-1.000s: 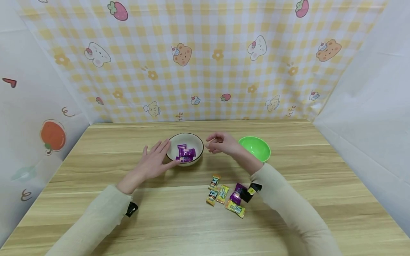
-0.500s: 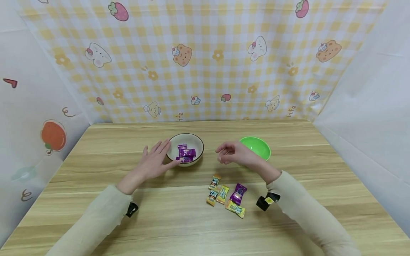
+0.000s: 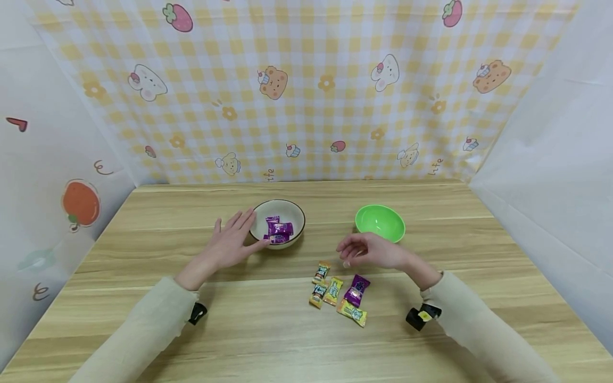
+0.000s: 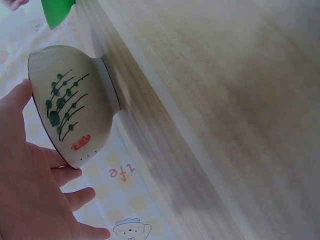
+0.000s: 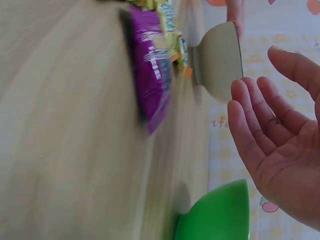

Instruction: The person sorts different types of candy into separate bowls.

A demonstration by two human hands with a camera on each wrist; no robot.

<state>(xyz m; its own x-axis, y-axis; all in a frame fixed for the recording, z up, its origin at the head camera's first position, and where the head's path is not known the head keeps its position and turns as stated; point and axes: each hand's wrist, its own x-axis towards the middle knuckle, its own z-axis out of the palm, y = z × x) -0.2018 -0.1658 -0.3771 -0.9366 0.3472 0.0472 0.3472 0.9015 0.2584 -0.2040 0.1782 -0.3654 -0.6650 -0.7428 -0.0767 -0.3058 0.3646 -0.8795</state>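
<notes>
My left hand [image 3: 229,246] rests on the near-left rim of a cream bowl [image 3: 293,210], fingers spread and thumb at the front edge. Several purple-wrapped candies [image 3: 280,229] lie inside that bowl. In the left wrist view the bowl [image 4: 100,107] shows a green leaf pattern on its side. My right hand [image 3: 371,250] hovers just above the table with loosely bent fingers and nothing in them. Below it lies one purple candy [image 3: 356,290], touching a yellow candy [image 3: 352,312]. The right wrist view shows the palm [image 5: 287,135] bare, near the purple candy [image 5: 150,67].
A green bowl [image 3: 380,222] stands right of the cream bowl, behind my right hand. Three more yellow-orange candies [image 3: 333,290] lie left of the purple one on the wooden table [image 3: 268,330]. A checked curtain [image 3: 306,106] hangs along the back edge.
My right hand has moved from beside the cream bowl to the right and nearer, uncovering the green bowl and the purple candy. My left hand has stayed on the bowl's rim.
</notes>
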